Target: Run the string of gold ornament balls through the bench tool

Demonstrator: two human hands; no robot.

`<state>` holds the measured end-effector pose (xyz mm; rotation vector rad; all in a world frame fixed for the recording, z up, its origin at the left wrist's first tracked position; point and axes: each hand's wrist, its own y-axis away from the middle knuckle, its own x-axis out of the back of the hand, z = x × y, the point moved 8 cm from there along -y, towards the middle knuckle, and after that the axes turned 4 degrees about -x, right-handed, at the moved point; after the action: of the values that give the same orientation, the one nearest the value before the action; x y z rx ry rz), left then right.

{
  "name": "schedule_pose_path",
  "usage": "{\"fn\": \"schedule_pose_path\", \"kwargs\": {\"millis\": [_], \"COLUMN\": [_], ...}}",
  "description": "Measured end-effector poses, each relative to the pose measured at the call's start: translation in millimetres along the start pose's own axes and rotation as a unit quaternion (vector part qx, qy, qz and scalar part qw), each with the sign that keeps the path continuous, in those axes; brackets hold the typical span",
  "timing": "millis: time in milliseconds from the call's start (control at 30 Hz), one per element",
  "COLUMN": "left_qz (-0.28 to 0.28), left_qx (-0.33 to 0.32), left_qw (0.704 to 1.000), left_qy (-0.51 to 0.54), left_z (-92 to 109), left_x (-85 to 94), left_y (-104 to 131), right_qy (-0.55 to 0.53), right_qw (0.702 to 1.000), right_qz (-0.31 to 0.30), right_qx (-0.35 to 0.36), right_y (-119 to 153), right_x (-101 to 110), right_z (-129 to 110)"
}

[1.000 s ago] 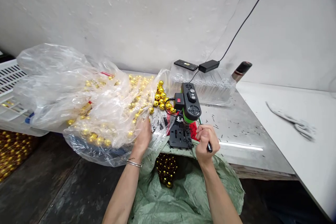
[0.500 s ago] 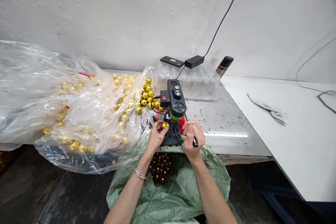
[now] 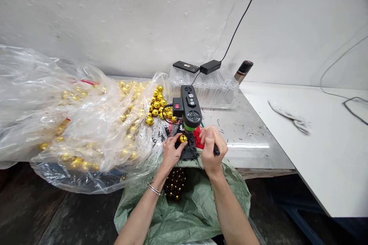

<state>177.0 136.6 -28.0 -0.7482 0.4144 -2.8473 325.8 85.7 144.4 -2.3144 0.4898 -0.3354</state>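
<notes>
My left hand (image 3: 172,152) pinches a shiny gold ball (image 3: 183,138) between thumb and fingers. It holds the ball just in front of the green-ringed lower end of a small black bench machine (image 3: 192,104), above the machine's black base (image 3: 188,154). My right hand (image 3: 213,149) is closed in a fist, thumb uppermost, around a black handle (image 3: 216,150). Only the handle's end shows, so what it belongs to is hidden. Below the hands, a green sack (image 3: 201,199) lies open with many small gold balls (image 3: 174,183) inside.
A clear plastic bag (image 3: 94,122) of gold balls spreads over the left side, with loose gold balls (image 3: 157,104) at its mouth. Behind the machine stands a clear plastic box (image 3: 218,93) carrying a power adapter (image 3: 210,67). Black bits litter the metal table (image 3: 247,122). A bottle (image 3: 243,72) leans behind.
My left hand has brought the gold ball slightly right and closer under the machine's head. My right fist has shifted a little, still around the black handle. The view has shifted slightly.
</notes>
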Motion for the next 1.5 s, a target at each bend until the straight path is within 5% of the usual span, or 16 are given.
{"fn": "schedule_pose_path", "kwargs": {"millis": [833, 1200, 1500], "left_qz": [-0.031, -0.035, -0.037], "left_qx": [-0.088, -0.101, -0.107], "left_qw": [0.993, 0.991, 0.99], "left_qy": [-0.075, -0.08, -0.087], "left_z": [15.4, 14.8, 15.4], "left_x": [-2.9, -3.7, -4.0], "left_y": [-0.3, 1.7, 3.8], "right_qy": [0.016, 0.026, 0.014], "right_qw": [0.999, 0.99, 0.99], "right_qz": [-0.029, -0.012, 0.015], "right_qx": [0.038, 0.138, 0.136], "right_y": [11.5, 51.7, 62.5], "right_x": [1.4, -5.2, -7.1], "right_z": [2.6, 35.7, 52.1]}}
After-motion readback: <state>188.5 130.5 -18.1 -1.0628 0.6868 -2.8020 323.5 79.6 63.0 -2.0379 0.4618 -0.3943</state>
